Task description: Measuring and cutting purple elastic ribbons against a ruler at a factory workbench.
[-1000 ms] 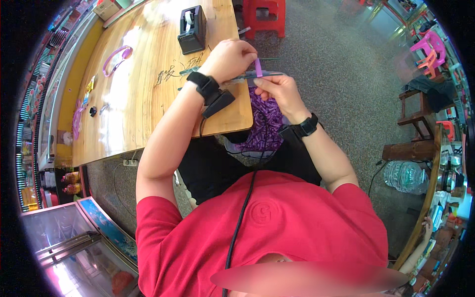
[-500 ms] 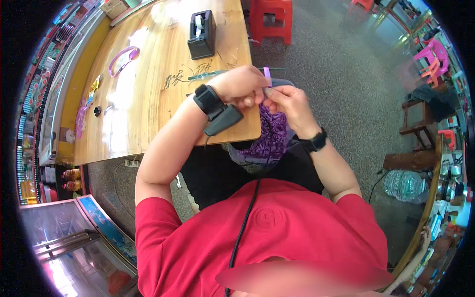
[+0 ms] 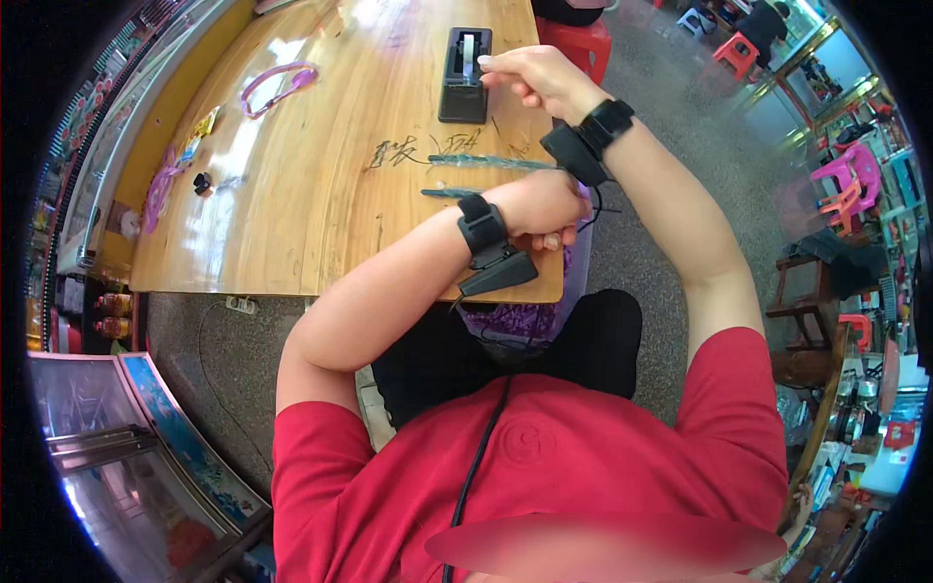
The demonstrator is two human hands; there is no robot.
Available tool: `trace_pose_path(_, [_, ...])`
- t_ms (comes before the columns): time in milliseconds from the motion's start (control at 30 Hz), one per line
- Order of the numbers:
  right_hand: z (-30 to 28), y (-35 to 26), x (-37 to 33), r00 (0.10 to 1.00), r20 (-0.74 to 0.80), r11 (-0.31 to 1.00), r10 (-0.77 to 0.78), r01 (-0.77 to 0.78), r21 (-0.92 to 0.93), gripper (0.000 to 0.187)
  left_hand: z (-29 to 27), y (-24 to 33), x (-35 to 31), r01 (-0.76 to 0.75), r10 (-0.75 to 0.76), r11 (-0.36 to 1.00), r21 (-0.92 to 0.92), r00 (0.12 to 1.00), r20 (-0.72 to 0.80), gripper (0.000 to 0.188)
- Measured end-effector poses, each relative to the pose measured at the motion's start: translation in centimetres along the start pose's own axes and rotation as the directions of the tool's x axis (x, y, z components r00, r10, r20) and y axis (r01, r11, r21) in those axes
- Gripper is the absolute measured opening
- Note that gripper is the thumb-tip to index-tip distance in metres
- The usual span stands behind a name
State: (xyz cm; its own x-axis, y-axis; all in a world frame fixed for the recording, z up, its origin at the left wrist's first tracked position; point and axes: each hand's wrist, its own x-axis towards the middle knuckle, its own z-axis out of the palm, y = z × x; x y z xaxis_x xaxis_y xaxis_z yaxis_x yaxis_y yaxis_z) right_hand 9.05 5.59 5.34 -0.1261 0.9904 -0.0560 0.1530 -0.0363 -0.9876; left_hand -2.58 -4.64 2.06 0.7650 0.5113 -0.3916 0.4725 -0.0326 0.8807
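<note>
My right hand (image 3: 539,78) reaches to the right side of a black tape dispenser (image 3: 465,105). Its thumb and fingers are drawn together beside the clear tape roll (image 3: 468,51); whatever lies between the fingertips is too small to make out. Lower down, my left hand (image 3: 546,206) hovers over the table's right end with curled fingers, and what they hold is hidden. Two thin greenish twisted strips (image 3: 476,161) lie on the table by the left hand. Below the table corner, purple stringy material (image 3: 525,319) shows in a clear plastic tub (image 3: 577,272).
The wooden table (image 3: 340,194) bears dark handwriting. A purple band (image 3: 277,89), a small black object (image 3: 202,183) and purple strands (image 3: 167,180) lie on its left part. A red stool (image 3: 583,47) stands past the far right corner. A person (image 3: 765,31) is in the background.
My right hand has left my left hand and moved forward to the tape dispenser. The purple strip that stood up at my fingers is out of sight. The view has shifted.
</note>
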Motion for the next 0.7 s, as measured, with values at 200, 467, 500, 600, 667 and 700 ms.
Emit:
trace_pose_path(200, [1.6,-0.7,2.0,0.99,-0.016,0.99,0.138,-0.138,-0.019,0.025,0.0,-0.2,0.0,-0.021,0.02,0.997,0.068,1.0,0.016,0.029])
trace_pose_path(467, [2.2,-2.5,0.8,0.998,0.001,0.964,0.064,-0.062,0.258,0.018,-0.2,0.0,-0.3,-0.054,0.053,0.996,0.07,0.999,0.011,0.036])
trace_pose_path(500, [2.4,-2.5,0.3,0.998,0.004,0.965,0.064,-0.063,0.254,0.018,-0.1,-0.3,0.1,-0.056,0.055,0.996,0.067,0.998,0.009,0.036])
trace_pose_path(600, [4.0,-1.8,-2.6,0.974,0.148,0.954,0.171,-0.202,0.223,0.02,-0.1,-0.9,0.1,-0.027,0.026,0.995,0.095,1.0,0.008,0.035])
trace_pose_path(667, [4.3,-0.5,-3.8,0.953,0.154,0.92,0.262,-0.294,0.257,0.019,0.2,-0.4,-0.2,0.032,-0.032,0.999,0.033,0.999,0.014,0.036])
trace_pose_path(700, [4.2,0.0,-3.9,0.932,0.168,0.893,0.322,-0.357,0.274,0.018,0.3,-0.4,0.1,0.029,-0.03,0.999,0.033,0.999,0.015,0.036])
